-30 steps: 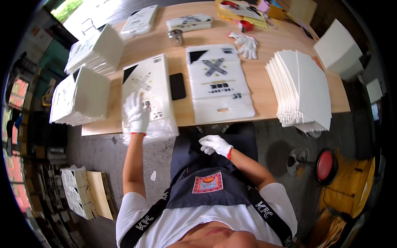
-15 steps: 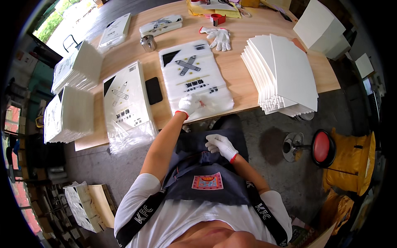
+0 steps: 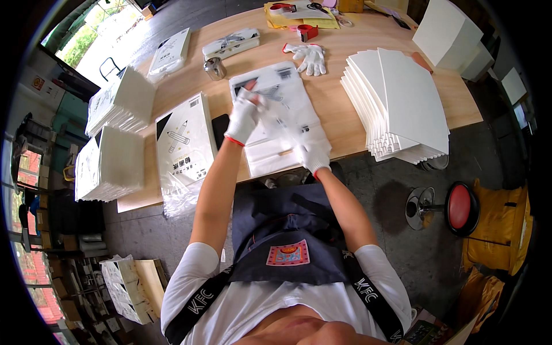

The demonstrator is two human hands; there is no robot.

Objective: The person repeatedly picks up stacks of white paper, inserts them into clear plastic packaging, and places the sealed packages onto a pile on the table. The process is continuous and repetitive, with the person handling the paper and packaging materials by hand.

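A stack of printed clear plastic bags lies on the table in front of me. Its upper layer is blurred and rumpled between my hands. My left hand, in a white glove with bare fingertips, is over the stack's left side. Motion smears its fingers, so its grip is unclear. At the near right edge of the stack is my right hand, also gloved; blur and plastic hide its fingers. Left of the stack lies a bagged paper pack with a pencil print, and a black phone is partly covered by my left hand.
Fanned white paper stacks stand on the right. Bagged packs are piled at the left edge. Farther back are a metal canister, a spare glove and a red tape dispenser. A red-seated stool stands right of the table.
My left hand has moved up and left from the stack's near edge. My right hand has risen from my lap to the stack's near right edge. The upper plastic has shifted and blurred.
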